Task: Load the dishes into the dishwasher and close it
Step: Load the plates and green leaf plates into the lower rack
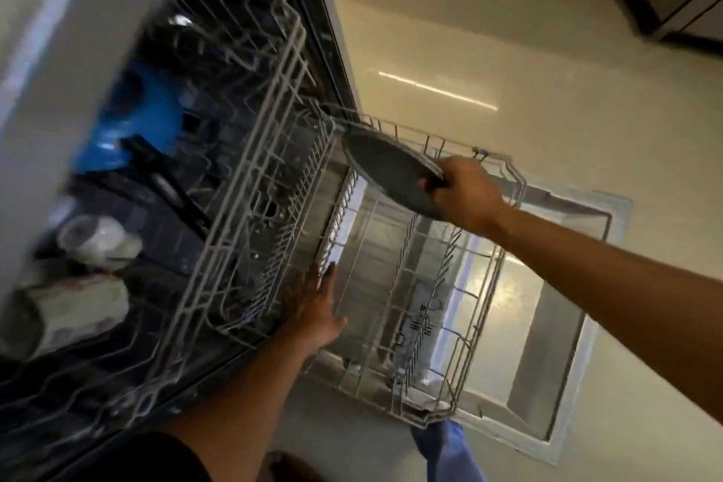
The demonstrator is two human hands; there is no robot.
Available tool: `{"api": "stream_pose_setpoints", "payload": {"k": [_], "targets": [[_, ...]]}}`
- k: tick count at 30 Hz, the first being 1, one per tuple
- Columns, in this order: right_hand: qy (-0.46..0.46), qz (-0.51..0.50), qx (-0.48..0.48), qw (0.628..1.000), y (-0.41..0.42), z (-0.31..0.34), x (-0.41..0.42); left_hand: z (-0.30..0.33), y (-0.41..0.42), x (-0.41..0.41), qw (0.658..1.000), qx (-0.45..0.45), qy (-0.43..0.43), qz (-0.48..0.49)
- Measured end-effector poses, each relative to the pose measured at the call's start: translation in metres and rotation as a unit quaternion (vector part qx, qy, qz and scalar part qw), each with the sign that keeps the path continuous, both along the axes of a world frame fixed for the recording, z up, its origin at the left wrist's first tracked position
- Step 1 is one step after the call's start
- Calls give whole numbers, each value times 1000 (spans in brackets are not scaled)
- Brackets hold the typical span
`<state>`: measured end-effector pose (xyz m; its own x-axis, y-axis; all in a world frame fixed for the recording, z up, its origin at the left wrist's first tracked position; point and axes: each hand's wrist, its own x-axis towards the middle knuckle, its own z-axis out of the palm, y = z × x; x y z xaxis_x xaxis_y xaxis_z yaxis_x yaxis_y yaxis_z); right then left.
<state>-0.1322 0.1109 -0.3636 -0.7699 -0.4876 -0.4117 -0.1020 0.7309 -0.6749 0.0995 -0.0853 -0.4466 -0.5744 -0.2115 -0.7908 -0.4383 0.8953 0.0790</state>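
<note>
Protruding leftward from right-hand grip [454,188]: grey plate [387,172]

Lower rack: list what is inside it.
The lower rack shows only bare wire tines; the right hand holds a grey plate over its far end. Nothing else shows inside.

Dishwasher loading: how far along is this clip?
Partly loaded: the upper rack already holds a blue bowl and cups. In hand: the right hand grips a grey plate over the pulled-out lower rack. Left: seating it, sliding racks in, closing the door.
</note>
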Motion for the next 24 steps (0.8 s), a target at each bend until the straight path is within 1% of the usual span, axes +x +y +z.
{"api": "stream_pose_setpoints", "payload": {"k": [2,4,6,9,13,16,18,24], "targets": [[19,8,-12,1000,-12,-17,-11,-22,-6,3,1000,-9,4,5],[23,23,-30,999,-25,-30,-19,-39,-11,-2,999,-20,29,11],[17,41,-53,998,-40,-41,-27,-54,-17,-14,997,-50,57,-16],[8,41,-88,995,-61,-54,-33,-71,-28,-32,996,-73,45,-40],[10,16,-137,990,-80,-66,-35,-81,-31,-37,999,-28,20,2],[6,15,-157,987,-90,-70,-32,-82,-29,-36,998,-49,21,-11],[-5,12,-165,986,-97,-73,-32,-83,-27,-37,998,-50,25,1],[-53,-10,-158,986,-112,-90,-40,-85,-23,-38,995,6,26,101]]}}
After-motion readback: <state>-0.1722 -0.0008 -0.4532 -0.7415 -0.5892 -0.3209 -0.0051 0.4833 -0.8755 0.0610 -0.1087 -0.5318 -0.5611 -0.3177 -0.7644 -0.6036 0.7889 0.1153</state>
